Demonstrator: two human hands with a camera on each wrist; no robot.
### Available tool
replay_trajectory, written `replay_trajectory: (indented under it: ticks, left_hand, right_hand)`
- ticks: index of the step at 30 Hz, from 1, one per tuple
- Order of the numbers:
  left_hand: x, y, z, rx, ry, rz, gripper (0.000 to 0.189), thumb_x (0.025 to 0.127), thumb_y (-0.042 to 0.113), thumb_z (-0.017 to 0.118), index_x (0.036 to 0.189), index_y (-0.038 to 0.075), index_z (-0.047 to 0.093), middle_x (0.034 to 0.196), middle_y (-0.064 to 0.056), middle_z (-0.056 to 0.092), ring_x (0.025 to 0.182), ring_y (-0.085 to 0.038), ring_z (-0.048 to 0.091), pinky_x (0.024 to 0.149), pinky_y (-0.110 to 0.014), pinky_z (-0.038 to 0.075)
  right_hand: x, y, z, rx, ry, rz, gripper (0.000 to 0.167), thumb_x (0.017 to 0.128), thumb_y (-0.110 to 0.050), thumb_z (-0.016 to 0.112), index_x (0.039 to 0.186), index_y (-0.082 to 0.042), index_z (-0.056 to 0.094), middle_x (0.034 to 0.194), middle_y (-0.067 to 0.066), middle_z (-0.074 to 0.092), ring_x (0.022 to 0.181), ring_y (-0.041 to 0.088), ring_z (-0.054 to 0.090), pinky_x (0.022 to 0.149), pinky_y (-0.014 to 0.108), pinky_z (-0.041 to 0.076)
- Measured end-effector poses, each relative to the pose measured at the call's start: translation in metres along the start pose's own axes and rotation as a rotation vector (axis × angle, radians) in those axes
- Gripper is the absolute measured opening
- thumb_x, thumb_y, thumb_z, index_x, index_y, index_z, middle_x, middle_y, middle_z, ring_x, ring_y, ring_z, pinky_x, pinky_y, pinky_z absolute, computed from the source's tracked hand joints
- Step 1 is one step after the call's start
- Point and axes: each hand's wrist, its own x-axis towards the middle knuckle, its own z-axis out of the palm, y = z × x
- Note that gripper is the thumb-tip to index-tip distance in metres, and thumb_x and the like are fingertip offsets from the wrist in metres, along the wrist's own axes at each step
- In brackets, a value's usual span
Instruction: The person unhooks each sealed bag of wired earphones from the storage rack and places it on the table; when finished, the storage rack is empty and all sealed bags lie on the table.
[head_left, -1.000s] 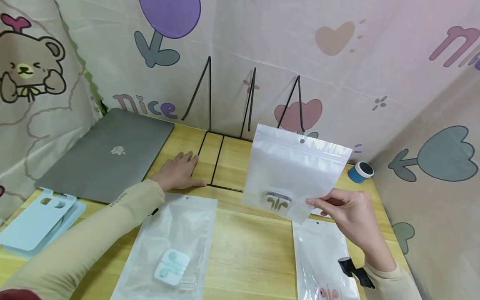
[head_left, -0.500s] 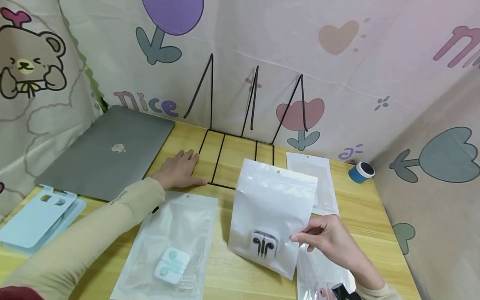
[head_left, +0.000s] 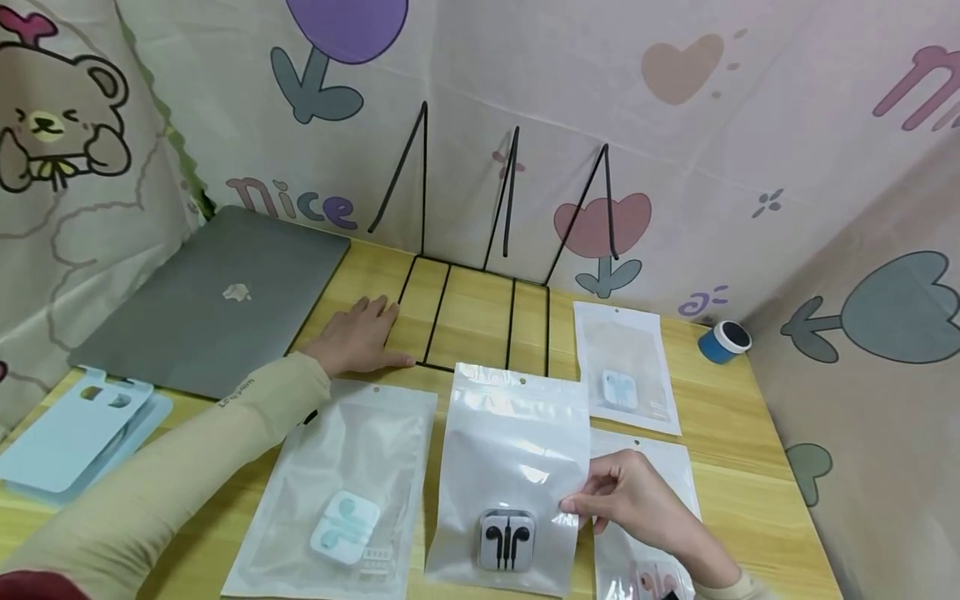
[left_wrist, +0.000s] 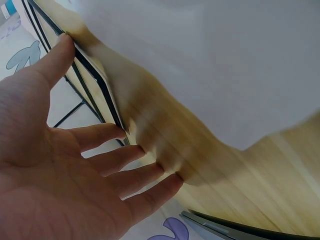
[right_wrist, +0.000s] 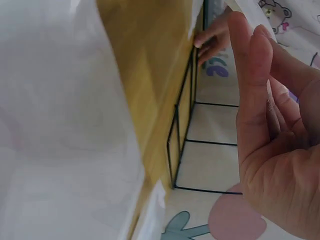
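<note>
In the head view my right hand [head_left: 637, 504] pinches the right edge of a white zip bag [head_left: 517, 442]. Black earphones in a clear case [head_left: 507, 540] show through the bag's lower half. My left hand [head_left: 356, 337] lies with straight fingers at the left side of a black wire rack [head_left: 480, 267], its fingertips on the wooden table [left_wrist: 225, 185] in the left wrist view. Below that hand lies a larger zip bag [head_left: 390, 467] with a pale mint earphone case [head_left: 345, 527]. Partly behind my right hand is another bag [head_left: 667, 458] with pink earphones [head_left: 654, 579].
A small bag [head_left: 622, 342] with a pale blue case lies at the back right, beside a blue jar [head_left: 723, 342]. On the left are a grey laptop [head_left: 217, 300] and a light blue stand [head_left: 82, 433]. The rack's three hooks rise before a printed cloth.
My right hand has brought the bag with black earphones left and down from in front of the rack's right hook, uncovering the small bag behind. My left hand has stayed put.
</note>
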Motion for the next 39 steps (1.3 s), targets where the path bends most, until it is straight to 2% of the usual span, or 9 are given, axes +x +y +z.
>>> replay_trajectory:
  ticks: [7,12,22,31,39]
  left_hand:
    - [0.001,-0.002,0.001,0.009,-0.003,-0.006,0.095,0.090,0.058,0.064,0.151,-0.007,0.030,0.154,-0.031,0.025,0.137,-0.054,0.025,0.100,-0.069,0.032]
    - [0.001,-0.002,0.001,0.011,-0.008,-0.007,0.095,0.090,0.058,0.063,0.151,-0.007,0.030,0.154,-0.030,0.025,0.137,-0.054,0.025,0.100,-0.069,0.032]
    - [0.000,0.000,0.002,0.010,-0.009,-0.005,0.095,0.090,0.058,0.064,0.151,-0.008,0.030,0.154,-0.031,0.026,0.137,-0.054,0.026,0.100,-0.069,0.032]
    - [0.000,0.001,0.002,0.009,-0.002,-0.003,0.094,0.090,0.057,0.065,0.150,-0.008,0.032,0.153,-0.031,0.026,0.137,-0.054,0.026,0.100,-0.068,0.032]
    - [0.000,0.001,0.003,0.011,0.003,-0.002,0.095,0.090,0.057,0.065,0.150,-0.008,0.032,0.153,-0.031,0.027,0.137,-0.054,0.026,0.101,-0.069,0.032]
  right_hand:
    - [0.001,0.008,0.006,0.044,-0.058,0.104,0.029,0.085,-0.021,0.079,0.070,-0.002,0.064,0.068,0.007,0.071,0.059,0.034,0.069,0.052,0.047,0.056]
    - [0.002,0.013,0.011,0.067,-0.091,0.182,0.027,0.084,-0.017,0.081,0.072,0.000,0.062,0.067,0.010,0.070,0.058,0.030,0.069,0.054,0.043,0.057]
    - [0.003,0.021,0.015,0.069,-0.076,0.229,0.021,0.083,-0.008,0.080,0.072,0.000,0.063,0.064,0.010,0.067,0.055,0.023,0.068,0.052,0.039,0.057]
    - [0.002,0.021,0.018,0.044,-0.051,0.267,0.025,0.087,-0.014,0.078,0.071,0.000,0.064,0.061,0.009,0.066,0.054,0.023,0.067,0.051,0.038,0.057]
    - [-0.002,0.020,0.020,-0.050,-0.060,0.275,0.029,0.090,-0.021,0.075,0.068,-0.004,0.066,0.056,0.006,0.066,0.052,0.022,0.068,0.047,0.035,0.056]
